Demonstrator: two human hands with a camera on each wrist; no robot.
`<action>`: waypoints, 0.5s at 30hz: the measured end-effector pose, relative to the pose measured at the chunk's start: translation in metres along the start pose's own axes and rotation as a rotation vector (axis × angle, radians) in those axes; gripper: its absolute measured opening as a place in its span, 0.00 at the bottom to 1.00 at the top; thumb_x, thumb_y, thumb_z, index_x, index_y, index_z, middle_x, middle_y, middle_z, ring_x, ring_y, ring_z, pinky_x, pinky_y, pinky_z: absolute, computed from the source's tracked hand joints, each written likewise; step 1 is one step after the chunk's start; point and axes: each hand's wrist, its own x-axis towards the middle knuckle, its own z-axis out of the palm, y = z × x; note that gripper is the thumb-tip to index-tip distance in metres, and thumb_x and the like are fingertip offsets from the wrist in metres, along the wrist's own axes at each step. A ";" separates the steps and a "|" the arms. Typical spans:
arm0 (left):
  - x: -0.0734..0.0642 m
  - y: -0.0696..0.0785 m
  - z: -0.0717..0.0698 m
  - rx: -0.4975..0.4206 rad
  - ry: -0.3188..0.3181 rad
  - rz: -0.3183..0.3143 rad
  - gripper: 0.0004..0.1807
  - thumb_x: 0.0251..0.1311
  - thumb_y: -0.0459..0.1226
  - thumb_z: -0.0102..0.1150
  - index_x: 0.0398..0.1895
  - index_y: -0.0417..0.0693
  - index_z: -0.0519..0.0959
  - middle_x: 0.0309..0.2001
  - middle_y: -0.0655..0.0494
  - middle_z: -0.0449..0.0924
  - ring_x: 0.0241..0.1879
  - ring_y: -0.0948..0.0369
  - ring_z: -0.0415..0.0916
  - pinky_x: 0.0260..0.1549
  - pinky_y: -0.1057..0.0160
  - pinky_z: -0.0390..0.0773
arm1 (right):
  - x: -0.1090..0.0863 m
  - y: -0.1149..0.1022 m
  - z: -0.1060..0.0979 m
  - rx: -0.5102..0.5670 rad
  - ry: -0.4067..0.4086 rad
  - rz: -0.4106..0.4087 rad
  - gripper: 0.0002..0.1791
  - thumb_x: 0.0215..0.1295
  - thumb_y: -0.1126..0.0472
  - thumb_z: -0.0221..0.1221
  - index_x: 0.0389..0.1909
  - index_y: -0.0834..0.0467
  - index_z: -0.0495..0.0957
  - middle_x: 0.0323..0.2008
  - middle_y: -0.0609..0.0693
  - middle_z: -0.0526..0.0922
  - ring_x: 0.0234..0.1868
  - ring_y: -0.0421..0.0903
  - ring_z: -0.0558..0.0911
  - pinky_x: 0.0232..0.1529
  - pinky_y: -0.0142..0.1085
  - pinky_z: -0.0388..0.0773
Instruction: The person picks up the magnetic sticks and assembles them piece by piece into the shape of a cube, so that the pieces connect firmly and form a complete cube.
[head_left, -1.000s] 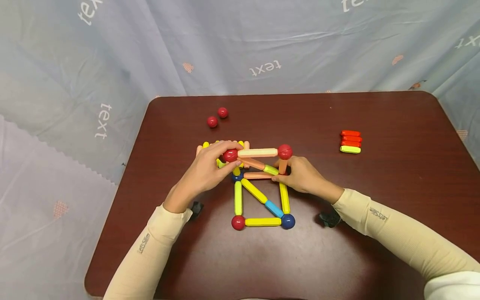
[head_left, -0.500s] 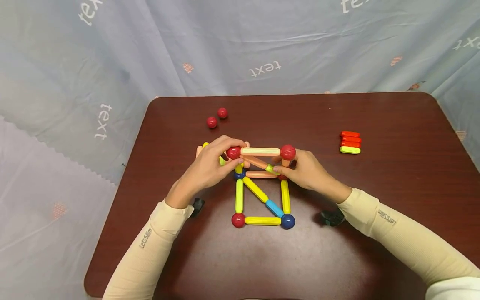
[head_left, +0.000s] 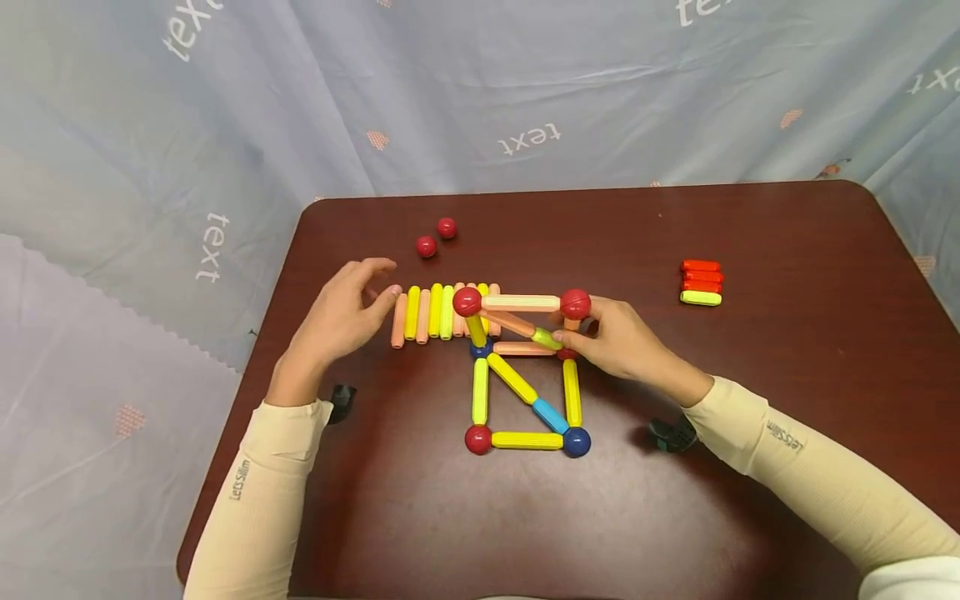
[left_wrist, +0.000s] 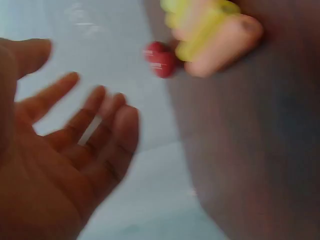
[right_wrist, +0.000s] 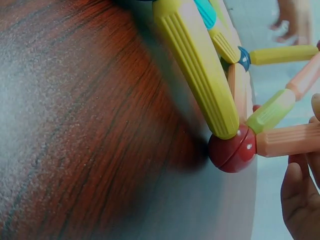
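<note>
A magnetic stick-and-ball frame point(head_left: 527, 441) stands on the table, with a square base of rods and balls and a raised back side. A yellow-and-blue diagonal point(head_left: 512, 379) crosses the base. Along the top, a pale rod point(head_left: 521, 302) joins two red balls. My right hand point(head_left: 618, 340) holds the upright orange rod point(right_wrist: 285, 141) at the back right corner, above a red ball point(right_wrist: 232, 148); some fingers are hidden. My left hand point(head_left: 339, 312) is off the frame, fingers relaxed and holding nothing, beside a row of peach and yellow rods point(head_left: 412, 312). The left wrist view is blurred.
Two loose red balls point(head_left: 426, 247) lie behind the rod row. Several short red rods and one yellow-green rod point(head_left: 701, 297) lie stacked to the right. A patterned curtain point(head_left: 450, 100) hangs behind the table point(head_left: 787, 292).
My left hand has let go of the top left red ball and moved left, uncovering the rod row. My right hand has shifted slightly right and still holds the upright orange rod.
</note>
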 end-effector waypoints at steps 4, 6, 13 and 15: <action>0.009 -0.019 0.017 0.100 -0.172 -0.129 0.27 0.74 0.45 0.52 0.71 0.44 0.67 0.58 0.38 0.75 0.51 0.45 0.75 0.51 0.44 0.77 | -0.003 0.001 -0.002 0.007 0.010 -0.010 0.10 0.62 0.59 0.71 0.27 0.53 0.78 0.47 0.49 0.89 0.38 0.45 0.83 0.38 0.37 0.79; 0.014 -0.025 0.026 0.134 -0.215 -0.168 0.28 0.74 0.45 0.52 0.72 0.42 0.66 0.56 0.37 0.76 0.49 0.45 0.75 0.51 0.45 0.78 | -0.004 0.000 -0.004 0.003 0.020 -0.006 0.08 0.62 0.59 0.71 0.31 0.54 0.80 0.45 0.49 0.89 0.37 0.46 0.83 0.39 0.37 0.79; 0.024 -0.029 0.039 0.134 -0.187 -0.291 0.30 0.71 0.43 0.55 0.71 0.39 0.65 0.43 0.41 0.80 0.34 0.50 0.77 0.33 0.59 0.78 | -0.007 0.000 -0.006 -0.020 0.016 0.016 0.15 0.63 0.57 0.71 0.49 0.58 0.84 0.37 0.50 0.84 0.35 0.47 0.81 0.38 0.38 0.79; 0.025 -0.028 0.039 0.115 -0.193 -0.333 0.31 0.70 0.43 0.54 0.71 0.39 0.64 0.40 0.42 0.80 0.32 0.52 0.77 0.29 0.62 0.77 | -0.007 0.001 -0.005 -0.021 0.015 0.011 0.16 0.63 0.57 0.71 0.49 0.58 0.84 0.37 0.50 0.84 0.35 0.47 0.80 0.37 0.38 0.79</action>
